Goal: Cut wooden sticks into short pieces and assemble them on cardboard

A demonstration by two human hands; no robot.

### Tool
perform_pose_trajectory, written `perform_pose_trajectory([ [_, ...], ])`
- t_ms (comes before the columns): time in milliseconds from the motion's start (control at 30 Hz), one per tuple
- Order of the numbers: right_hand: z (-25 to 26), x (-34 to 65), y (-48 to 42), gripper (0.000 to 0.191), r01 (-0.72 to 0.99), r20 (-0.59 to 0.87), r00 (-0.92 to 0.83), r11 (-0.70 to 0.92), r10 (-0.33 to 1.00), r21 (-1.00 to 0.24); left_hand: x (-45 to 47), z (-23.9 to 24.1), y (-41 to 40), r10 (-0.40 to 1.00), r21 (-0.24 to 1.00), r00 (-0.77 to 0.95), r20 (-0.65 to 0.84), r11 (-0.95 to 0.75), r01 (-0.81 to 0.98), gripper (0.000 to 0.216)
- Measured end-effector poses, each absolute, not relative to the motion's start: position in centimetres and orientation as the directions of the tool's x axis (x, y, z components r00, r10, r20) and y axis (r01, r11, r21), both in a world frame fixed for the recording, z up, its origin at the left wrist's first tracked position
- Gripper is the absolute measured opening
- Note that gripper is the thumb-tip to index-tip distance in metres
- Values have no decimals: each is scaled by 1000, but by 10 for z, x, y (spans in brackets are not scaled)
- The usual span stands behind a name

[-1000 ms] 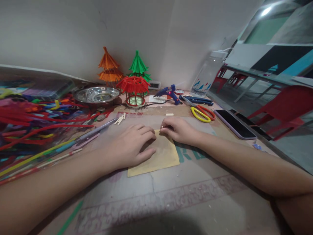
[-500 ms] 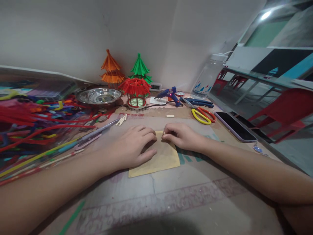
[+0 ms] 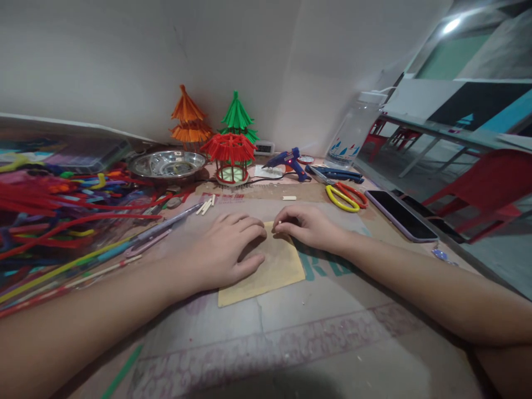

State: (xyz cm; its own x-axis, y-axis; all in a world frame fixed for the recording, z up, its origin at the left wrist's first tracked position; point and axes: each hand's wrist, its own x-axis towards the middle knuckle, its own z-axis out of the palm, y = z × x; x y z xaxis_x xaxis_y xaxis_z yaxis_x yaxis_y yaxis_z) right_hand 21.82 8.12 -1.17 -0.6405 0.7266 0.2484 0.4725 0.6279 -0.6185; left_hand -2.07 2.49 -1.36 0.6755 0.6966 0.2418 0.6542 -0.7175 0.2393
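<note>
A yellow sheet (image 3: pixel 266 280), which looks like sandpaper, lies flat on the work surface. My left hand (image 3: pixel 230 249) rests on its left part, fingers stretched out and thumb apart, holding nothing I can see. At the sheet's upper right, my right hand (image 3: pixel 305 226) is closed in a pinch. A pale tip of a small wooden stick (image 3: pixel 280 223) shows between its thumb and finger; the rest is hidden. Several short wooden sticks (image 3: pixel 205 206) lie beyond my left hand, and one short piece (image 3: pixel 289 198) lies beyond my right.
Behind stand a red pipe-cleaner pavilion (image 3: pixel 231 148), an orange one (image 3: pixel 189 119) and a green one (image 3: pixel 236 113). A metal dish (image 3: pixel 168 164) and piled pipe cleaners (image 3: pixel 66 216) are left. A glue gun (image 3: pixel 288 162), scissors (image 3: pixel 344 198), phone (image 3: pixel 399 215) and bottle (image 3: pixel 344 136) are right.
My right hand has shifted slightly left over the sheet, keeping its pinch. The sheet's lower left edge sits a little nearer to me. My left hand has barely moved.
</note>
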Motion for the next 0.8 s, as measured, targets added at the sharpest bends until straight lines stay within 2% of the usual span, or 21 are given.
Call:
perform_pose_trajectory([
  [133,-13,218,82,14,477,336,-718,782,610,-400,-21,-15,27,670,211,703,237,-742,636,35],
  [267,-12,220,79,15,480,332,-762,829,556,-286,-22,-16,27,676,209,696,242,-737,643,36],
  [467,-11,218,77,14,476,292,-755,797,588,-372,-21,-15,26,669,213,702,242,-743,635,36],
  [633,-13,218,82,12,535,319,-700,765,639,-359,-21,-15,25,670,211,701,246,-743,636,35],
  [800,-12,217,78,12,494,275,-735,767,620,-410,-21,-16,27,665,205,705,247,-746,633,36],
])
